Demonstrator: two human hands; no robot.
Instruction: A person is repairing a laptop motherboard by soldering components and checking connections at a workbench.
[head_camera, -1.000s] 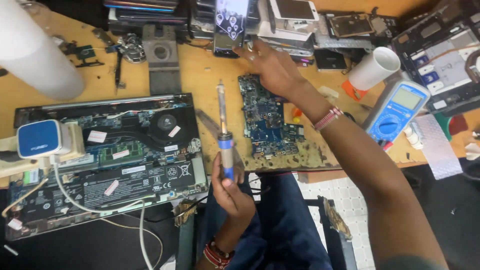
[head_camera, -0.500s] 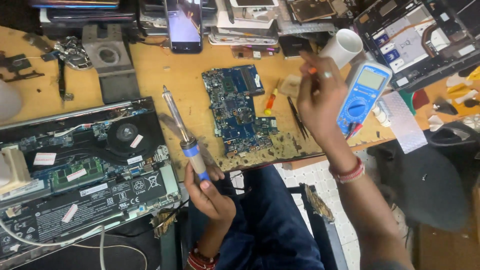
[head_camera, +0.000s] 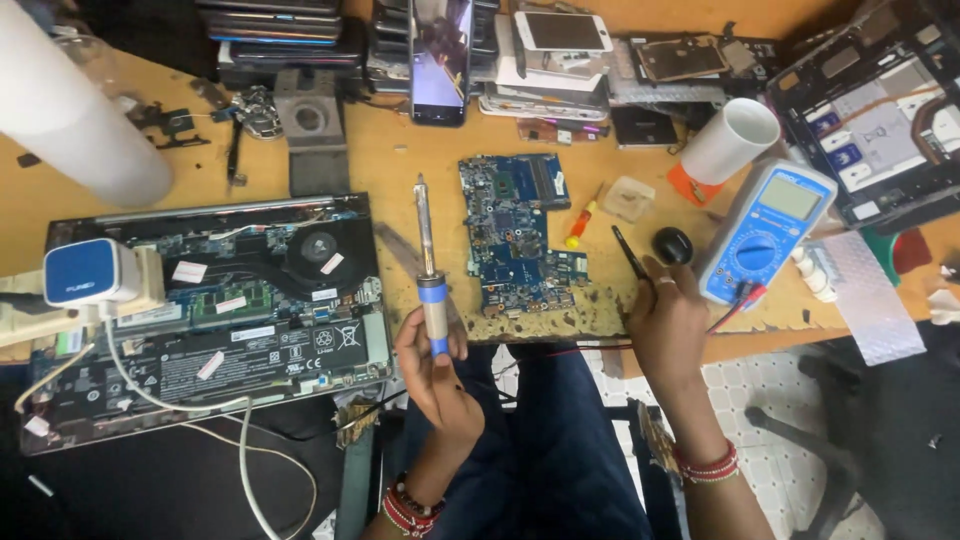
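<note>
While gripped upright, the soldering iron (head_camera: 430, 268) shows a blue-banded grey handle.

Wooden bench (head_camera: 380, 170): opened laptop (head_camera: 215, 310), circuit board (head_camera: 518, 232), multimeter (head_camera: 765, 232), cup (head_camera: 730, 140).

Bare desk (head_camera: 390, 165) lies open at 12 o'clock of the upright soldering iron (head_camera: 428, 262). At its 9 o'clock the opened laptop (head_camera: 215, 300) blocks; at 3 o'clock the blue circuit board (head_camera: 515, 230). A multimeter (head_camera: 765, 232) crowds the right hand (head_camera: 668, 325) at 2 o'clock.
</note>
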